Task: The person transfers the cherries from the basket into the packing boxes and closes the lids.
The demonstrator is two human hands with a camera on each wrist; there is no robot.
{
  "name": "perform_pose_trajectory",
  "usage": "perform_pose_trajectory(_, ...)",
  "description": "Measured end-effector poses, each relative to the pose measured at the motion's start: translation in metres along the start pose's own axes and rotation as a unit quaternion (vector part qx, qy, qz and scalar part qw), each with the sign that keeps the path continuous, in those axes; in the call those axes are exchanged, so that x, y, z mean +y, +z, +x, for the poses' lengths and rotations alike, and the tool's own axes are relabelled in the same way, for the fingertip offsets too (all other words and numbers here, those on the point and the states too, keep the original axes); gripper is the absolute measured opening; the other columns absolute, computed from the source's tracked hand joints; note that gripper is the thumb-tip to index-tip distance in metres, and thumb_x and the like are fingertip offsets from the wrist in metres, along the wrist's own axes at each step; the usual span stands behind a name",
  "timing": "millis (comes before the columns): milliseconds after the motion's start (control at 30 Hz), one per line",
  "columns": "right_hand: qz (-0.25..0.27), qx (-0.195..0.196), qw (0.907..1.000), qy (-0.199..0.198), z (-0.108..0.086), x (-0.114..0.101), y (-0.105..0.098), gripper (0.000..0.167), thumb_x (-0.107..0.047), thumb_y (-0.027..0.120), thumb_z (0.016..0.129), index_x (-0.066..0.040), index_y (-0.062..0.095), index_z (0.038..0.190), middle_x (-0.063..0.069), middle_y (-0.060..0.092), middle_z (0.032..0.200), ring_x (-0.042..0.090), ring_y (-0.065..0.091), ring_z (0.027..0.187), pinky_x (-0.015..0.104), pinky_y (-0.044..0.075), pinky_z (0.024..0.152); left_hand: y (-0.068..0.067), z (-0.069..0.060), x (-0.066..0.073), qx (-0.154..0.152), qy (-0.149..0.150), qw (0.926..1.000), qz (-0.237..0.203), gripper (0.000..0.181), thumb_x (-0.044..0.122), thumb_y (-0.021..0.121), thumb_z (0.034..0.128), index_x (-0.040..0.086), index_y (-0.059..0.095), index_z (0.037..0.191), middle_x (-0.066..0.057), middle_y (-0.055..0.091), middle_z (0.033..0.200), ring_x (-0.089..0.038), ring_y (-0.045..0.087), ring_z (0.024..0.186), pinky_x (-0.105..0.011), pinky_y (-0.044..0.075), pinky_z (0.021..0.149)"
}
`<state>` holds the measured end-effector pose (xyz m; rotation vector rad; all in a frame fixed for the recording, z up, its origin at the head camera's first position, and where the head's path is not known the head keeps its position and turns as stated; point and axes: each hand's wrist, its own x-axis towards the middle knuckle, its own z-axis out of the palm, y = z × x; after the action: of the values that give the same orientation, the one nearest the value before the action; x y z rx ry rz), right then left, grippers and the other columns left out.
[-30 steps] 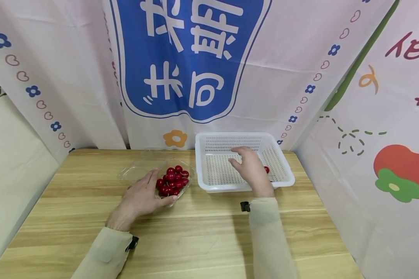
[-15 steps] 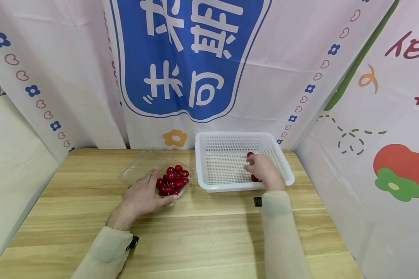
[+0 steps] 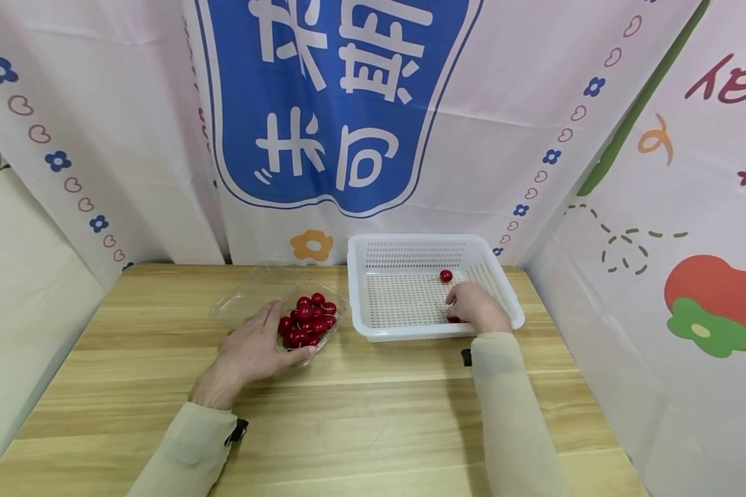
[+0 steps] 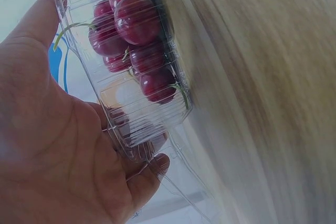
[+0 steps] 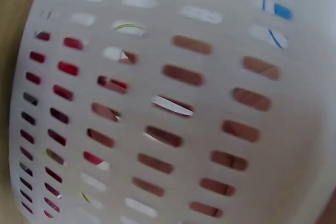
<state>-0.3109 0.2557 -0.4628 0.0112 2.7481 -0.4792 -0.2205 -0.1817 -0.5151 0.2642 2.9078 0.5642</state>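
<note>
My left hand point(image 3: 242, 359) holds a clear plastic box point(image 4: 152, 129) of red cherries point(image 3: 307, 321), thumb on one side of its rim and fingers on the other. Its clear lid point(image 3: 242, 297) lies folded back on the table. My right hand point(image 3: 480, 307) is inside a white slotted basket point(image 3: 404, 335), fingers bent down over a cherry point(image 3: 452, 319) near the front wall. Its fingertips are hidden there. Another cherry point(image 3: 445, 275) lies further back on the basket floor. Through the slots, the right wrist view shows bits of red cherry point(image 5: 68, 68) and fingers point(image 5: 181, 74).
The wooden table point(image 3: 348, 421) runs up to a printed cloth backdrop point(image 3: 472, 152) just behind the basket and box. Another printed cloth point(image 3: 671, 228) stands along the right side. The basket's raised walls surround my right hand.
My right hand has moved right and lower within the basket, towards its front wall. The rear cherry now shows fully. My left hand and the box have stayed put.
</note>
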Motion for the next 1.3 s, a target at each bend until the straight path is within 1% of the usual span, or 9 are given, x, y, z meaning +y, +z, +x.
perform_pose_trajectory(233, -0.029, -0.010, 0.9994, -0.019, 0.007, 0.003, 0.007, 0.008, -0.010, 0.085, 0.105, -0.008, 0.087, 0.113, 0.010, 0.084, 0.114, 0.025, 0.072, 0.104, 0.047, 0.062, 0.100, -0.001, 0.000, 0.001, 0.001, 0.000, 1.0000, 0.001, 0.141, 0.088, 0.075, 0.0964, -0.011, 0.022, 0.182, -0.040, 0.028, 0.188, -0.066, 0.041, 0.169, -0.080, 0.045, 0.133)
perform_pose_trajectory(400, -0.044, -0.010, 0.9984, -0.035, 0.012, 0.000, 0.010, 0.019, -0.012, 0.085, 0.105, -0.010, 0.085, 0.124, 0.009, 0.083, 0.117, 0.026, 0.071, 0.107, 0.047, 0.061, 0.099, -0.002, -0.001, 0.001, -0.002, -0.004, 1.0000, -0.001, 0.141, 0.088, 0.075, 0.0963, -0.010, 0.021, 0.182, -0.039, 0.027, 0.189, -0.066, 0.040, 0.169, -0.081, 0.045, 0.132)
perform_pose_trajectory(533, -0.055, 0.002, 0.9967, -0.059, 0.017, -0.004, 0.014, 0.026, -0.005, 0.082, 0.103, -0.009, 0.083, 0.129, 0.010, 0.082, 0.121, 0.026, 0.070, 0.108, 0.045, 0.061, 0.098, -0.002, -0.001, 0.002, -0.003, -0.006, 1.0000, -0.003, 0.141, 0.088, 0.075, 0.0964, -0.010, 0.021, 0.183, -0.039, 0.027, 0.189, -0.066, 0.039, 0.170, -0.081, 0.044, 0.133)
perform_pose_trajectory(667, -0.058, -0.002, 0.9952, -0.080, 0.021, -0.009, 0.017, 0.026, 0.003, 0.077, 0.100, -0.007, 0.083, 0.122, 0.012, 0.081, 0.121, 0.025, 0.069, 0.104, 0.039, 0.060, 0.091, -0.002, -0.001, 0.002, -0.004, -0.006, 1.0000, -0.003, 0.141, 0.088, 0.075, 0.0967, -0.010, 0.022, 0.182, -0.039, 0.026, 0.189, -0.066, 0.039, 0.170, -0.080, 0.044, 0.134)
perform_pose_trajectory(767, -0.052, -0.011, 0.9957, -0.076, 0.022, -0.012, 0.019, 0.022, 0.007, 0.073, 0.098, -0.006, 0.081, 0.114, 0.011, 0.078, 0.113, 0.024, 0.066, 0.099, 0.035, 0.056, 0.084, -0.002, 0.000, 0.002, -0.004, -0.005, 1.0000, -0.001, 0.141, 0.089, 0.074, 0.0964, -0.011, 0.022, 0.182, -0.039, 0.027, 0.189, -0.066, 0.040, 0.170, -0.081, 0.044, 0.133)
perform_pose_trajectory(833, -0.053, -0.005, 0.9959, -0.074, 0.022, -0.014, 0.020, 0.020, 0.008, 0.070, 0.098, -0.007, 0.079, 0.108, 0.010, 0.075, 0.107, 0.024, 0.065, 0.096, 0.034, 0.053, 0.082, -0.001, 0.000, 0.002, -0.004, -0.004, 1.0000, -0.001, 0.141, 0.089, 0.074, 0.0964, -0.011, 0.023, 0.182, -0.039, 0.028, 0.189, -0.066, 0.040, 0.169, -0.080, 0.045, 0.133)
perform_pose_trajectory(967, -0.063, 0.022, 0.9939, -0.088, 0.022, -0.020, 0.020, 0.019, 0.007, 0.069, 0.103, -0.007, 0.080, 0.106, 0.009, 0.075, 0.106, 0.024, 0.065, 0.097, 0.038, 0.055, 0.086, -0.001, 0.000, 0.001, 0.000, -0.001, 1.0000, -0.001, 0.140, 0.088, 0.075, 0.0965, -0.011, 0.024, 0.181, -0.039, 0.028, 0.189, -0.066, 0.041, 0.169, -0.080, 0.045, 0.133)
perform_pose_trajectory(1067, -0.070, 0.043, 0.9901, -0.114, 0.020, -0.026, 0.019, 0.018, 0.005, 0.069, 0.106, -0.008, 0.082, 0.107, 0.008, 0.078, 0.109, 0.024, 0.066, 0.099, 0.041, 0.060, 0.092, -0.001, -0.001, 0.001, 0.001, 0.000, 1.0000, -0.001, 0.140, 0.087, 0.076, 0.0967, -0.011, 0.024, 0.181, -0.038, 0.028, 0.189, -0.066, 0.041, 0.169, -0.080, 0.046, 0.132)
perform_pose_trajectory(1300, -0.074, 0.065, 0.9816, -0.163, 0.015, -0.045, 0.016, 0.009, 0.000, 0.076, 0.109, -0.006, 0.083, 0.108, 0.009, 0.080, 0.112, 0.024, 0.067, 0.103, 0.044, 0.063, 0.100, -0.001, -0.001, 0.001, 0.004, 0.001, 1.0000, -0.002, 0.139, 0.086, 0.076, 0.0968, -0.012, 0.024, 0.181, -0.038, 0.028, 0.189, -0.066, 0.041, 0.169, -0.081, 0.046, 0.132)
